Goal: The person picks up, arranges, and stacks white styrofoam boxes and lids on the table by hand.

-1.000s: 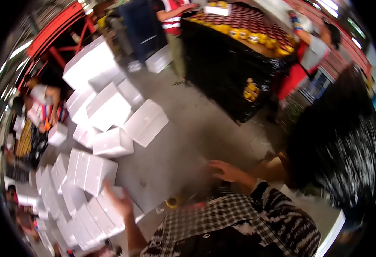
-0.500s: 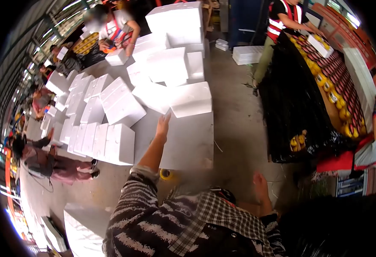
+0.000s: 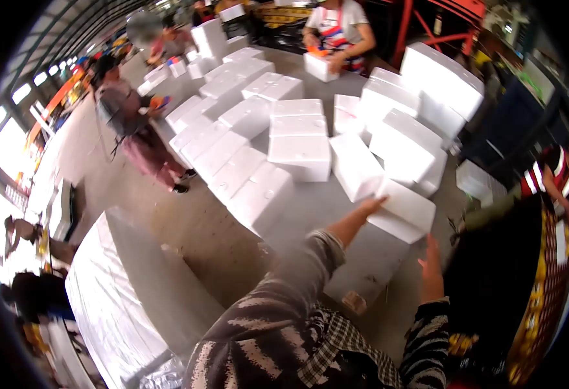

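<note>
A white foam box point(image 3: 402, 212) sits at the near right end of the grey table point(image 3: 320, 206). My left hand point(image 3: 367, 209) reaches to its left side with fingers stretched out, the fingertips right at the box edge. Off the box's near right corner my right hand point(image 3: 431, 267) is raised, fingers extended and nothing held. Just beyond stands another white foam box point(image 3: 357, 170), with a large one point(image 3: 406, 146) stacked higher beside it.
Rows of closed white foam boxes point(image 3: 301, 155) cover the table's left and middle. Across it a person in a striped apron point(image 3: 344, 29) handles a small box. Another person point(image 3: 132, 117) stands at the left. A silver-covered block point(image 3: 119, 305) is near me at left.
The view has swung so the table sits further right in it. My right hand has come up from low beside my body toward the near foam box; my left hand remains stretched out near it.
</note>
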A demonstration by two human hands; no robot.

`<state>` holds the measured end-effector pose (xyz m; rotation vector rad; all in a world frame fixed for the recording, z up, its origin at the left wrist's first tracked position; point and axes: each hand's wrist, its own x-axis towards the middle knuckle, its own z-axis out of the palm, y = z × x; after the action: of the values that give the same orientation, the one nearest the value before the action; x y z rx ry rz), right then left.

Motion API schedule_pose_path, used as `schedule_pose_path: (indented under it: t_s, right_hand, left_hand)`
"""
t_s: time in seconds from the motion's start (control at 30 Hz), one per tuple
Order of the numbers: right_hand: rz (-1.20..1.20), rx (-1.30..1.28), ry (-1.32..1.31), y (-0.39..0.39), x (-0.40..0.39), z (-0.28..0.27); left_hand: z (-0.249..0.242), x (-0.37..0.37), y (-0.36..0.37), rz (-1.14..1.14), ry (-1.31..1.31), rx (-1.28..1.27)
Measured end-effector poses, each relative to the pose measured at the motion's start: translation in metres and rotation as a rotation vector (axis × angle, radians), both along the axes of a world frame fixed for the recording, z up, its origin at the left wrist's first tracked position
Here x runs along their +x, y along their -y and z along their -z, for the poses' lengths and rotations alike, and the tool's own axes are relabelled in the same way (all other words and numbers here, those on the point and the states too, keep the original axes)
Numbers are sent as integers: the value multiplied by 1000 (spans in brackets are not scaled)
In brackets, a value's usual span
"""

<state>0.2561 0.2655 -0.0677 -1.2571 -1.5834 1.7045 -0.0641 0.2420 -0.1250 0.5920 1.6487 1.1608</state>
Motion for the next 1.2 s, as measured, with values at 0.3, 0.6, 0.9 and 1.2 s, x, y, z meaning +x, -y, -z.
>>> schedule_pose_path:
  t_s: [0.3, 0.6, 0.9, 1.2]
  right_hand:
    - [214, -300, -176, -65, -65, 57]
    - [171, -200, -179, -42, -36, 79]
    - [-153, -278, -72, 89, -26, 62]
    - [-637, -237, -149, 115, -270, -8]
  left_hand:
    - [26, -1, -22, 62, 242, 97]
    - [0, 4, 29, 84, 149, 43]
    - [29, 21, 279, 471, -341, 274]
    - [-61, -29, 361, -641, 767, -9]
